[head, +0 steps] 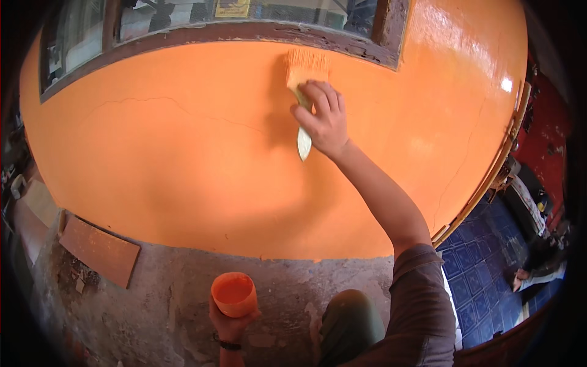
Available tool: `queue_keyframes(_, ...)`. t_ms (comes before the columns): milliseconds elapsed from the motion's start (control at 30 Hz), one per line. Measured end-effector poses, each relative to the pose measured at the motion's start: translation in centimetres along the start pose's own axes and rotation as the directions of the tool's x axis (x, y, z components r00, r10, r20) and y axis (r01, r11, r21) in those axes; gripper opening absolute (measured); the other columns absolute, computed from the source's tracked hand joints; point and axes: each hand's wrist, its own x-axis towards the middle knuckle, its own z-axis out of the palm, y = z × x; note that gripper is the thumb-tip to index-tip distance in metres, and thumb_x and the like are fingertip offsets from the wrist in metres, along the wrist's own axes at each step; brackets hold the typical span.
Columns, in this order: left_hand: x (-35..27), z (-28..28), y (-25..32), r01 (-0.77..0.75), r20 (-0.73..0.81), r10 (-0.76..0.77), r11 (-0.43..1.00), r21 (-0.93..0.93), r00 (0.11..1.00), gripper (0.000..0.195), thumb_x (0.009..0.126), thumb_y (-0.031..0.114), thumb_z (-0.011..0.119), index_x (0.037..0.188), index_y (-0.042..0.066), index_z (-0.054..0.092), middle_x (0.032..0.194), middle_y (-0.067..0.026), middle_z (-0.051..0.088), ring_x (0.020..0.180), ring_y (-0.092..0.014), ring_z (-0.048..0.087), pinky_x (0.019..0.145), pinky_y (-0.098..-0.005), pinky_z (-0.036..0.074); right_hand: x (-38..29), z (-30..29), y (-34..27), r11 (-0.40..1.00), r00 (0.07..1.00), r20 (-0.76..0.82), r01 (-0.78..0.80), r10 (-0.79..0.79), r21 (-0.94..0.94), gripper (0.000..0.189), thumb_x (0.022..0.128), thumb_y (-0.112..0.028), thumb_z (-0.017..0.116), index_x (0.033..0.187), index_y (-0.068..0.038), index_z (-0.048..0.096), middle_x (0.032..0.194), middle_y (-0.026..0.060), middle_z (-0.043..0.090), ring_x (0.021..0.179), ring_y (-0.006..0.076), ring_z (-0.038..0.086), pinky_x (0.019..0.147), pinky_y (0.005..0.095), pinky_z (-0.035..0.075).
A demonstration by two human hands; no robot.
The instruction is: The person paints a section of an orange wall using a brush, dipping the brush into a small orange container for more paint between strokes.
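Note:
My right hand (324,117) grips a wide flat paintbrush (308,69) by its handle. The bristles are coated in orange paint and point up, at the orange wall (215,151) just below the window frame. Whether the tips press on the wall I cannot tell for sure. The brush's pale handle end hangs below my fingers. Low in the view, my left hand (231,323) holds up an orange cup (235,309) from beneath. Orange paint (234,291) shows inside it. A thin crack (169,99) runs across the wall left of the brush.
A worn brown window frame (275,33) borders the wall above. On the rough concrete floor (183,293), a reddish-brown board (100,251) lies at the left against the wall's foot. My bent knee (353,316) is below. Blue tiles (477,280) and another person's foot (519,278) appear at right.

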Motion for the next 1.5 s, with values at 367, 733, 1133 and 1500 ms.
queue_keyframes(367,0.3,0.6,0.7,-0.043,-0.019,0.043,0.999,0.018,0.999,0.093,0.044,0.019,0.095,0.124,0.002,0.050,0.112,-0.0088,0.062,0.100,-0.019,0.061,0.085,-0.0334,0.053,-0.8,0.0,-0.8,1.000,0.997,0.071,0.028,-0.028,0.007,0.011,0.072,-0.014,0.060,0.080,-0.013,0.052,0.112,0.0107,0.054,0.109,0.0277,0.052,0.086,0.0431,0.043)
queue_keyframes(733,0.2,1.0,1.5,-0.046,0.031,0.047,0.998,-0.035,0.998,0.092,0.046,0.017,0.094,0.124,0.003,0.049,0.114,-0.0082,0.061,0.101,-0.018,0.061,0.087,-0.0333,0.052,-0.5,1.2,-2.1,0.999,0.990,0.140,0.033,-0.033,0.003,0.013,0.071,-0.016,0.061,0.078,-0.013,0.052,0.110,0.0098,0.054,0.111,0.0277,0.051,0.092,0.0438,0.042)
queue_keyframes(1133,0.3,1.2,2.2,-0.075,-0.002,0.075,0.997,0.000,0.997,0.091,0.046,0.012,0.093,0.124,0.004,0.049,0.114,-0.0077,0.061,0.102,-0.019,0.061,0.087,-0.0336,0.052,0.8,1.8,-3.1,0.999,0.991,0.128,0.036,-0.038,0.012,0.012,0.071,-0.015,0.061,0.079,-0.014,0.052,0.110,0.0097,0.054,0.108,0.0265,0.052,0.088,0.0428,0.043)
queue_keyframes(1500,0.3,1.2,1.3,-0.074,-0.013,0.074,0.995,-0.060,0.997,0.090,0.048,0.011,0.092,0.126,0.003,0.047,0.115,-0.0081,0.060,0.102,-0.018,0.061,0.087,-0.0337,0.052,-1.7,0.2,-4.1,0.994,0.974,0.220,0.026,-0.050,0.108,0.008,0.072,-0.016,0.058,0.077,-0.012,0.054,0.106,0.0114,0.054,0.106,0.0273,0.052,0.086,0.0425,0.041)
